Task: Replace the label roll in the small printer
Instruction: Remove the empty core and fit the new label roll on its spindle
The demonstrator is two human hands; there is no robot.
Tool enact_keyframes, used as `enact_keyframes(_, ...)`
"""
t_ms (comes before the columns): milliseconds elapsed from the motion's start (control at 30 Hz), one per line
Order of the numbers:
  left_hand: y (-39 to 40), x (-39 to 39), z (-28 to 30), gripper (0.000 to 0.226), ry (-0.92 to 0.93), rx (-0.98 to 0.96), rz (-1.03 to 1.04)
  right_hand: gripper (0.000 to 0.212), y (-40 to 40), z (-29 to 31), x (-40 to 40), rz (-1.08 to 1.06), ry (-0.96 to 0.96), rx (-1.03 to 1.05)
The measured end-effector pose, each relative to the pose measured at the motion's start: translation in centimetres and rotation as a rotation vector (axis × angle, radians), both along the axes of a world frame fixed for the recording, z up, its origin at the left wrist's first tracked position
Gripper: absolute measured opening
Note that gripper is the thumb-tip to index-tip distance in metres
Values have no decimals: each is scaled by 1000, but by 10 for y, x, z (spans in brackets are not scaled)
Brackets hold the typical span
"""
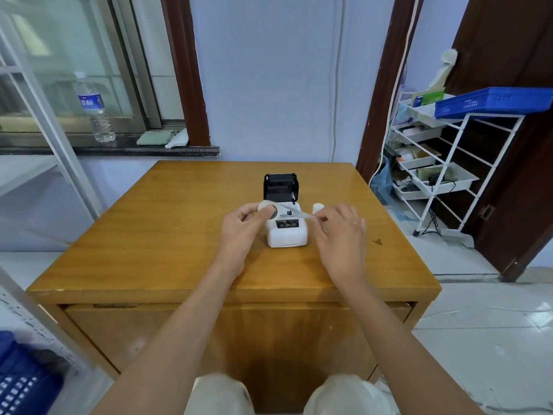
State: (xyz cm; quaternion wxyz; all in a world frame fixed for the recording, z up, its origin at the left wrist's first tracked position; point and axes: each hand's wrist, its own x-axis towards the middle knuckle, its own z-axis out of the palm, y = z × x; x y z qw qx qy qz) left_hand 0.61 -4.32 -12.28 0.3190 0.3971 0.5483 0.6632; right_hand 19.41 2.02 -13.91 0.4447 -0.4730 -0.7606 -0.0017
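On the wooden counter (179, 235) a small white printer (286, 232) is standing with its black lid (280, 187) raised upright at the back. Its roll compartment is lying open behind the front panel, but the left hand is covering most of it, so I cannot tell what is inside.

The left hand (244, 224) is holding a label roll (268, 209) just above the left top corner of the printer. Its grip is pressed together on the roll, with the thumb lying on the grey round core at the side. The roll is white, flat and round like a thick disc. A thin, half-transparent strip (294, 213) is running from the roll to the right, across the top of the printer. The right hand (341, 232) is pinching the end of this strip with its fingertips (321, 218); the other fingers are spread loosely.

Just beside the printer on the right, a second small white roll (317, 207) is standing on the counter, partly behind the right hand.

The counter is smooth, glossy, yellow-brown wood. At the right, a white wire rack (449, 163) is carrying shallow white trays with small mixed items and a blue plastic crate (493, 101) on top. A clear water bottle (95, 110) is standing on the windowsill.
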Motion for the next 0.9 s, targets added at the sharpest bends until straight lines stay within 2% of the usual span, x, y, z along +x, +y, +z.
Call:
enact_keyframes(100,0,1,0,16,-2,-17,-9,10,7,-4,4,-10,140,-155)
enact_keyframes(200,-1,0,1,17,-6,-30,-4,9,8,-3,4,6,186,-203)
enact_keyframes(333,-5,1,3,21,-31,-14,22,11,1,1,0,72,110,-147)
enact_keyframes(467,-5,2,3,23,-49,-3,38,8,-8,2,-5,160,-109,29)
enact_keyframes(633,-6,2,3,28,-58,2,7,3,-12,2,-10,246,-244,173)
enact_keyframes(800,-8,3,3,24,20,19,-81,33,-17,5,-11,376,-289,134)
enact_keyframes(900,-9,1,3,21,62,36,-93,31,-20,7,-8,411,-260,178)
